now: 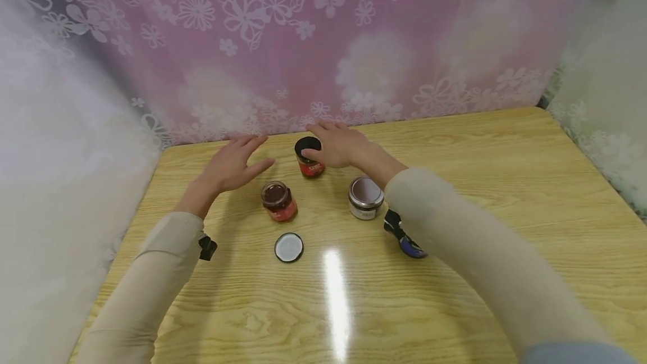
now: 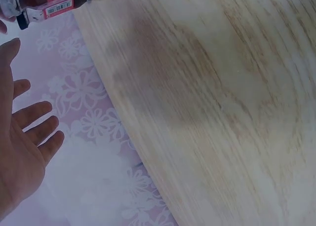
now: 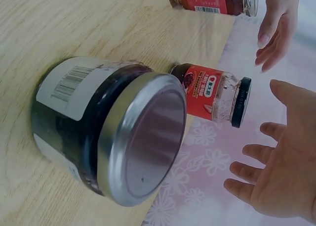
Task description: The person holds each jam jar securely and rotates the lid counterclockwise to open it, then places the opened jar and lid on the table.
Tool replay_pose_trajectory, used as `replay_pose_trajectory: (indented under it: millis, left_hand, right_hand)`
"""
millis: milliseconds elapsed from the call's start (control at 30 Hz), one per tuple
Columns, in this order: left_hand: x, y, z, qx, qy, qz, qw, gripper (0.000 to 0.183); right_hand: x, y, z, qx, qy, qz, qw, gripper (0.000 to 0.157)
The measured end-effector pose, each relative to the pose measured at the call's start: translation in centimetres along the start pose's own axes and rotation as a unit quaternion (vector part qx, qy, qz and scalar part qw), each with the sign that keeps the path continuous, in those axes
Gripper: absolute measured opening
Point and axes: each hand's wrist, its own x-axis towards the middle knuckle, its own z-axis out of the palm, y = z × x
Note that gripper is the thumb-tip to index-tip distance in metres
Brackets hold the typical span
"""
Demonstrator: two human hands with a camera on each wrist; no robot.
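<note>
My left hand (image 1: 229, 167) hovers with fingers extended, left of an uncapped glass jar (image 1: 280, 206) with dark red contents and a pink-red label. In front of that jar a round lid (image 1: 289, 248) lies with its white inside up. My right hand (image 1: 336, 145) has its fingers spread and holds nothing. From the head view it overlaps a red-labelled jar (image 1: 310, 169) with a black lid; the right wrist view shows a gap between the fingers and this lid (image 3: 241, 102). A wider silver-lidded jar (image 1: 365, 198) stands upright near my right forearm.
The wooden table (image 1: 242, 296) carries all the jars. A pink flowered curtain (image 1: 283, 60) hangs behind its back edge, with pale cloth (image 1: 65, 156) at the left side. A black and blue object (image 1: 406, 240) shows under my right sleeve.
</note>
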Motion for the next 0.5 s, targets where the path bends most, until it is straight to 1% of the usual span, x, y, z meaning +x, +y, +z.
replay_pose_trajectory:
  millis: [133, 333, 500]
  left_hand:
    - [0.7, -0.1, 0.8, -0.014, -0.014, 0.0, 0.9998, 0.073]
    - [1.6, -0.4, 1.9, -0.052, -0.035, -0.015, 0.9979, 0.068]
    - [2.1, -0.4, 2.5, -0.075, -0.049, -0.022, 0.9957, 0.071]
  right_hand:
    - [0.5, 0.1, 0.3, 0.008, -0.011, 0.008, 1.0, 0.071]
    - [0.9, 0.2, 0.4, 0.018, -0.025, 0.014, 0.999, 0.069]
    - [1.2, 0.5, 0.6, 0.017, -0.03, 0.016, 0.999, 0.069]
